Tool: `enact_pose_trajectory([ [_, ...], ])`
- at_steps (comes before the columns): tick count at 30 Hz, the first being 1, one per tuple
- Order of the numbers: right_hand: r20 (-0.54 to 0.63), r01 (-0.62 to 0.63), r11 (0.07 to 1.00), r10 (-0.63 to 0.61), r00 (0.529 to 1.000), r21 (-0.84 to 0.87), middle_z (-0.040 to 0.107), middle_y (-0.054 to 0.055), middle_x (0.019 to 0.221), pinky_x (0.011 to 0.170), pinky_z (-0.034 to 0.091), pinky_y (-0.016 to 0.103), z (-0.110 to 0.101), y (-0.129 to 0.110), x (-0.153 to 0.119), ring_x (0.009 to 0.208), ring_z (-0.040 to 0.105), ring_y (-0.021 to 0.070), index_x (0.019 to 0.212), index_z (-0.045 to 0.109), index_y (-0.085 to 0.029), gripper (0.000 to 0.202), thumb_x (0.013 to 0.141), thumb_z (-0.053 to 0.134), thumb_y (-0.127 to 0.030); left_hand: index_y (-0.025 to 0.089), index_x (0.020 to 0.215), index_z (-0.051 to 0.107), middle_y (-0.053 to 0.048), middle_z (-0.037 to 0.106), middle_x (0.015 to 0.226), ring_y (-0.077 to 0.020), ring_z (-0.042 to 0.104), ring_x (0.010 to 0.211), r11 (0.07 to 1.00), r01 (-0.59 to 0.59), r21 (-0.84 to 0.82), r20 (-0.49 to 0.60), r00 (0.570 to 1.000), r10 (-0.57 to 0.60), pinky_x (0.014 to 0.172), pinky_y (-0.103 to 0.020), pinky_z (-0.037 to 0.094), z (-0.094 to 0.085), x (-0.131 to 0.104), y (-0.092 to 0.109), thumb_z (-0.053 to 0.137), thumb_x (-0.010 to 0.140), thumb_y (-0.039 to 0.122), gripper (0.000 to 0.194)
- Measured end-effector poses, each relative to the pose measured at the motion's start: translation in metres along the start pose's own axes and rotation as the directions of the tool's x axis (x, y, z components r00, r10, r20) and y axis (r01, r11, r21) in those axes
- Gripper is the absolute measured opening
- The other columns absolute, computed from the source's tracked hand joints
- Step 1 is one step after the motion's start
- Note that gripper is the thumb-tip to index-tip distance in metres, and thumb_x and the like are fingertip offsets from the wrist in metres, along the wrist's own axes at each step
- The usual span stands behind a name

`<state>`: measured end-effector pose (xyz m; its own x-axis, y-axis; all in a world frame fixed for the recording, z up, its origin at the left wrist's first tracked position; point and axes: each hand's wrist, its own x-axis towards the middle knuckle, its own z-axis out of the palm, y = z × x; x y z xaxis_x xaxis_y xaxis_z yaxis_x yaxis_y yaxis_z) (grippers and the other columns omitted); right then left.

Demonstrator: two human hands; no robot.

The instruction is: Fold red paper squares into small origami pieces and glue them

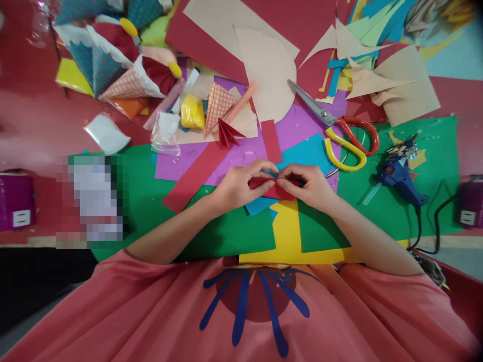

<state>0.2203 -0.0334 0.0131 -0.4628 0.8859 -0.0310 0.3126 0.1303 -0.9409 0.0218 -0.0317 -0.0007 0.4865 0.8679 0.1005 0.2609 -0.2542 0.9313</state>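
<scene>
Yellow paper [287, 226] lies nearest, at six o'clock from the middle of the work, running along the front of the worktop [22, 110] and showing as a band between two stretches of green sheet [226, 234].

Just beyond it, both hands are pinched on a red paper strip [278, 194], the left hand [239, 187] on its nine o'clock side and the right hand [311, 186] on its three o'clock side, thumb tips almost meeting. That strip sits at the centre, over blue paper [302, 150]; fingers cover much of it, so I cannot tell how many folds it has.

Folding or creasing the strip looks like the step in hand. The next move seems to call for even edges, one thumb steadying the layers and the other pressing along the crease.

Farther out, a long red strip [192, 180] slants past the left hand toward ten o'clock, and a short red strip [271, 141] lies at twelve. A blue glue gun [402, 178] rests at three. Between ten and eleven is a pleated red piece [228, 134], close to a small checked cone [219, 103] at eleven. Scissors [329, 119] lie between one and two, their tip over a cream paper shape [267, 70] at twelve. Farthest, larger cones [128, 83] cluster at ten.
</scene>
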Motion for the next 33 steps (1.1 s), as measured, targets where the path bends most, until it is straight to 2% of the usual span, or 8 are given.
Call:
enact_pose_trajectory([
  [6, -0.096, -0.102, 0.983, 0.118, 0.988, 0.153, 0.058, -0.001, 0.065, 0.053, 0.037, 0.022, -0.0035, 0.0007, -0.0004, 0.058, 0.047, 0.0084, 0.072, 0.06, -0.017, 0.019, 0.083, 0.062, -0.032, 0.016, 0.094, 0.068, -0.001, 0.072, 0.078, -0.0079, 0.066, 0.066, 0.991, 0.092, -0.093, -0.132, 0.986, -0.104, 0.061, -0.016, 0.052, -0.0065, 0.0061, 0.0045, 0.063, 0.083, 0.024, 0.014],
  [11, -0.096, -0.121, 0.975, 0.141, 0.985, 0.186, 0.058, -0.001, 0.066, 0.053, 0.036, 0.023, -0.0045, 0.0026, 0.0005, 0.058, 0.047, 0.0087, 0.072, 0.059, -0.017, 0.026, 0.082, 0.064, -0.04, 0.016, 0.093, 0.069, -0.003, 0.074, 0.084, -0.0109, 0.07, 0.076, 0.978, 0.12, -0.172, -0.158, 0.976, -0.148, 0.07, -0.019, 0.056, -0.0052, 0.0064, 0.0061, 0.065, 0.082, 0.024, 0.014],
  [16, -0.092, -0.128, 0.97, 0.15, 0.984, 0.206, 0.058, -0.001, 0.066, 0.053, 0.037, 0.023, -0.0038, 0.0024, 0.0012, 0.058, 0.047, 0.0088, 0.072, 0.059, -0.017, 0.027, 0.082, 0.065, -0.042, 0.016, 0.093, 0.07, -0.003, 0.075, 0.086, -0.0117, 0.071, 0.079, 0.98, 0.138, -0.143, -0.136, 0.978, -0.158, 0.073, -0.019, 0.056, -0.0053, 0.006, 0.0048, 0.063, 0.084, 0.028, 0.016],
  [19, -0.094, -0.123, 0.972, 0.144, 0.985, 0.201, 0.057, -0.001, 0.065, 0.053, 0.037, 0.023, -0.0037, 0.0019, 0.0012, 0.059, 0.047, 0.0087, 0.071, 0.059, -0.018, 0.025, 0.081, 0.065, -0.039, 0.017, 0.098, 0.07, -0.005, 0.075, 0.096, -0.0125, 0.071, 0.087, 0.991, 0.101, -0.085, -0.104, 0.988, -0.109, 0.076, -0.019, 0.056, -0.0068, 0.0061, 0.0041, 0.06, 0.087, 0.032, 0.022],
  [22, -0.101, -0.113, 0.973, 0.136, 0.986, 0.202, 0.057, -0.002, 0.065, 0.053, 0.036, 0.023, -0.0033, 0.0015, 0.0011, 0.058, 0.047, 0.0084, 0.072, 0.059, -0.017, 0.021, 0.082, 0.064, -0.035, 0.019, 0.103, 0.071, -0.005, 0.075, 0.105, -0.0133, 0.07, 0.095, 0.999, 0.05, -0.015, -0.044, 0.998, -0.051, 0.08, -0.02, 0.054, -0.008, 0.0063, 0.0053, 0.057, 0.088, 0.03, 0.023],
  [27, -0.089, -0.107, 0.976, 0.126, 0.988, 0.189, 0.056, -0.002, 0.066, 0.055, 0.036, 0.023, -0.0023, 0.002, 0.0002, 0.059, 0.047, 0.0086, 0.072, 0.058, -0.017, 0.019, 0.082, 0.063, -0.033, 0.019, 0.098, 0.071, -0.003, 0.076, 0.1, -0.0122, 0.071, 0.087, 0.999, 0.023, 0.035, -0.022, 1.0, -0.022, 0.076, -0.019, 0.054, -0.008, 0.0055, 0.0083, 0.056, 0.087, 0.021, 0.02],
  [33, 0.045, -0.104, 0.985, 0.098, 0.994, 0.137, 0.048, -0.004, 0.059, 0.049, 0.031, 0.022, -0.0038, 0.0007, -0.0005, 0.053, 0.039, 0.0065, 0.069, 0.054, -0.017, 0.018, 0.08, 0.061, -0.029, 0.019, 0.096, 0.072, -0.002, 0.077, 0.093, -0.011, 0.071, 0.082, 0.992, -0.08, 0.1, 0.041, 0.996, 0.076, 0.072, -0.017, 0.053, -0.0089, 0.0025, 0.0087, 0.055, 0.086, 0.017, 0.02],
])
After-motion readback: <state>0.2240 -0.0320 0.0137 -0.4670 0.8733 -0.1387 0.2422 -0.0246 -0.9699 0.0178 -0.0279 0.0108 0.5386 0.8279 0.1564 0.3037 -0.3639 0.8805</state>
